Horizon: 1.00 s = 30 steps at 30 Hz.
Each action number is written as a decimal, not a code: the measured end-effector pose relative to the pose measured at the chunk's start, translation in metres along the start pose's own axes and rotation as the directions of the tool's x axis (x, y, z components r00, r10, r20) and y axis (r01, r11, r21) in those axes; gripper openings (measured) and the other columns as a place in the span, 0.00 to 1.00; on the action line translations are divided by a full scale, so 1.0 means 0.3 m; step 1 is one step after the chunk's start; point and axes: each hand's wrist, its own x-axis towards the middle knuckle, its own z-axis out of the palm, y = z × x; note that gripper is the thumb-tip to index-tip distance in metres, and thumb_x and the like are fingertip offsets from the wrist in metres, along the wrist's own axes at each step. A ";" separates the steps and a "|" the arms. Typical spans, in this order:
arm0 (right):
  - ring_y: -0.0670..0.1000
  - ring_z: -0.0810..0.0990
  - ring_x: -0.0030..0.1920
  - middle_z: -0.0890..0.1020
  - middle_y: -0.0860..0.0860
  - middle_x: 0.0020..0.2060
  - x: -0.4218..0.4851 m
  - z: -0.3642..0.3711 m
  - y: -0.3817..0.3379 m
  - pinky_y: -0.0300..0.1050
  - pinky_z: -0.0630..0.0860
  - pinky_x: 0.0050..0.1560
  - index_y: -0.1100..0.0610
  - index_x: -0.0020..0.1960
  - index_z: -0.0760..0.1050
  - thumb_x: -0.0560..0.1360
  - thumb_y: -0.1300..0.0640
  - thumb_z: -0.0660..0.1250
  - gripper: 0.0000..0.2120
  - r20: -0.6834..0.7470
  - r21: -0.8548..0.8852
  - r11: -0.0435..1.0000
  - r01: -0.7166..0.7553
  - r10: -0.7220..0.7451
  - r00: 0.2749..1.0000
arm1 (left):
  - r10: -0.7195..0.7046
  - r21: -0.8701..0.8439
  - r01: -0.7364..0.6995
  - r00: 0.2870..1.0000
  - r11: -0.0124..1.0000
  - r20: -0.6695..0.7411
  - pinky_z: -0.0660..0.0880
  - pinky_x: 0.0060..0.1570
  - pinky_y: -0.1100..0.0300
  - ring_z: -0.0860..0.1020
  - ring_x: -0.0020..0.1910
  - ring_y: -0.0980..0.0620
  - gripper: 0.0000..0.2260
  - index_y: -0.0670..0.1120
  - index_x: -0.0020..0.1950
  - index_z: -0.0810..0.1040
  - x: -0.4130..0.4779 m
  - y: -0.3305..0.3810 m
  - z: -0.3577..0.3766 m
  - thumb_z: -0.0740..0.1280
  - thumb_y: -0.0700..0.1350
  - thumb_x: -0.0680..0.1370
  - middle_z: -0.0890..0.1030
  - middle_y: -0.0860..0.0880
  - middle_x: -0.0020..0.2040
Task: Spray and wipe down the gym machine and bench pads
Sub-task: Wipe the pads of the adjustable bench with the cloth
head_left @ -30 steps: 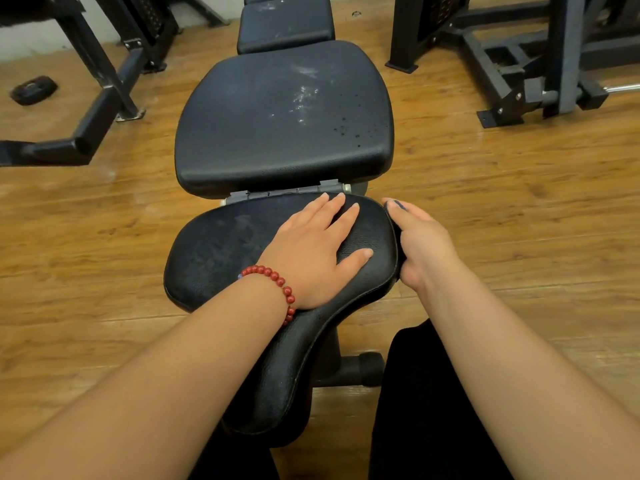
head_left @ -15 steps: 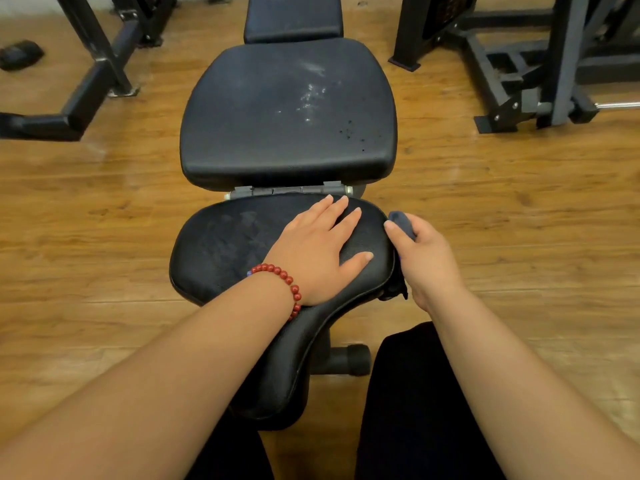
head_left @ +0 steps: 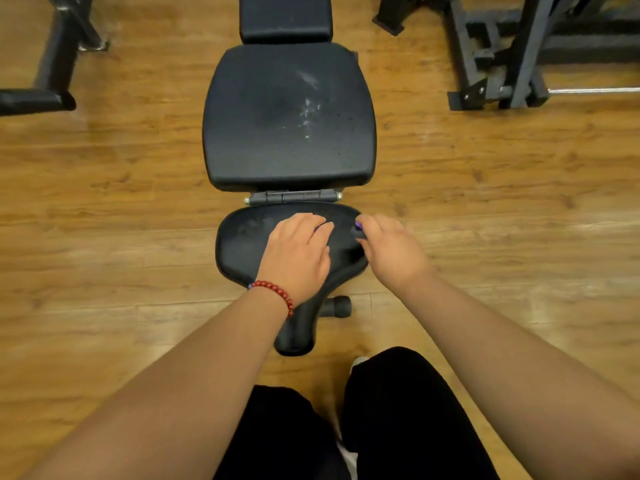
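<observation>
The left hand (head_left: 297, 252) rests with relaxed fingers on the small black vinyl seat pad (head_left: 242, 239) of the bench, while the right hand (head_left: 389, 252) grips a dark bunched cloth (head_left: 357, 232) at that pad's right edge.

We can read no text, label, brand, number or sign on the bench pads (head_left: 289, 140), the machine frames (head_left: 523, 57) or the floor (head_left: 104, 202).

My left hand (head_left: 298, 252) rests on the black seat pad (head_left: 242, 237); my right hand (head_left: 391, 252) pinches a dark cloth (head_left: 357, 232) at the pad's right edge.
</observation>
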 end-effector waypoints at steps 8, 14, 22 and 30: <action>0.61 0.80 0.50 0.81 0.57 0.51 -0.149 -0.322 -0.225 0.58 0.77 0.50 0.61 0.60 0.76 0.75 0.61 0.69 0.14 -0.085 0.093 0.986 0.141 -0.133 0.987 | 0.059 -0.048 -0.060 0.998 0.997 -0.025 0.72 0.60 0.49 0.76 0.59 0.46 0.17 0.43 0.60 0.79 -0.173 0.046 -0.403 0.59 0.46 0.76 0.80 0.46 0.57; 0.56 0.78 0.56 0.81 0.56 0.55 -0.211 -0.494 -0.405 0.45 0.73 0.57 0.62 0.62 0.75 0.78 0.60 0.67 0.14 -0.112 0.327 0.937 0.119 -0.086 0.990 | 0.049 -0.109 -0.063 0.992 0.992 -0.119 0.66 0.63 0.51 0.72 0.62 0.46 0.17 0.42 0.61 0.78 -0.253 -0.015 -0.618 0.59 0.46 0.76 0.79 0.45 0.59; 0.41 0.76 0.44 0.77 0.41 0.41 -0.139 -0.557 -0.688 0.30 0.69 0.44 0.45 0.57 0.70 0.81 0.54 0.62 0.06 -0.023 0.685 0.718 -0.126 0.194 0.981 | 0.137 -0.139 -0.160 0.977 0.977 -0.164 0.65 0.64 0.51 0.73 0.62 0.46 0.17 0.43 0.62 0.78 -0.239 -0.281 -0.780 0.60 0.46 0.77 0.79 0.47 0.60; 0.48 0.78 0.47 0.80 0.50 0.45 -0.046 -0.572 -0.769 0.45 0.73 0.51 0.48 0.56 0.73 0.81 0.52 0.61 0.04 0.068 0.723 0.630 -0.285 0.345 0.936 | 0.216 -0.117 -0.229 0.970 0.966 -0.113 0.64 0.64 0.52 0.73 0.61 0.47 0.16 0.44 0.60 0.79 -0.153 -0.440 -0.842 0.59 0.47 0.77 0.79 0.48 0.59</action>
